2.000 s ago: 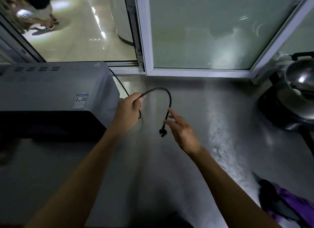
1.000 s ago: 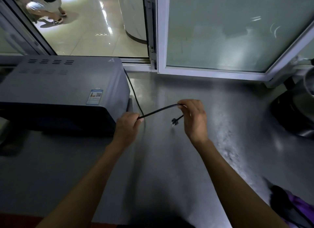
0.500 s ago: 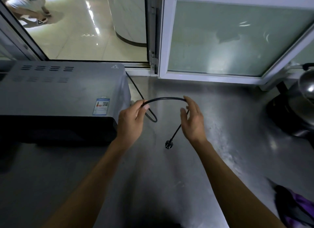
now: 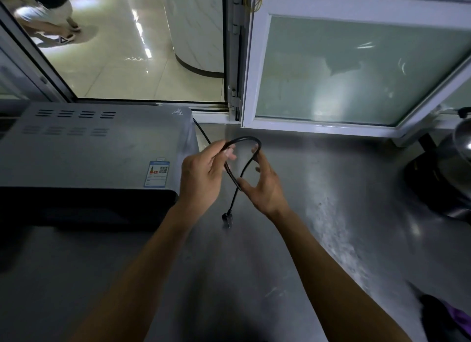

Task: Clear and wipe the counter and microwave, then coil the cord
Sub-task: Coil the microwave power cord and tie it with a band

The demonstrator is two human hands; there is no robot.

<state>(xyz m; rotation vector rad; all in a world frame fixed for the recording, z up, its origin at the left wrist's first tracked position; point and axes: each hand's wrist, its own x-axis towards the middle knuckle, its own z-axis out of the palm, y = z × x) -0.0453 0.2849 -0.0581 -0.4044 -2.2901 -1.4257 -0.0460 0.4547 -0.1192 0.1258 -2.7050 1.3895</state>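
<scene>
A black power cord runs from behind the grey microwave at the left and arches into a loop above the steel counter. My left hand pinches the cord at the loop's left side. My right hand grips the loop's right side, fingers curved round it and thumb at the spot where the strands cross. The plug hangs below the hands, just above the counter.
A purple and black cloth lies at the counter's bottom right corner. A metal kettle on a dark base stands at the right edge. Frosted window panes close the back; a person stands on the floor beyond the open pane.
My hands have come closer together and the cord's arch has folded into a crossed loop. The plug end now hangs lower, under the crossing.
</scene>
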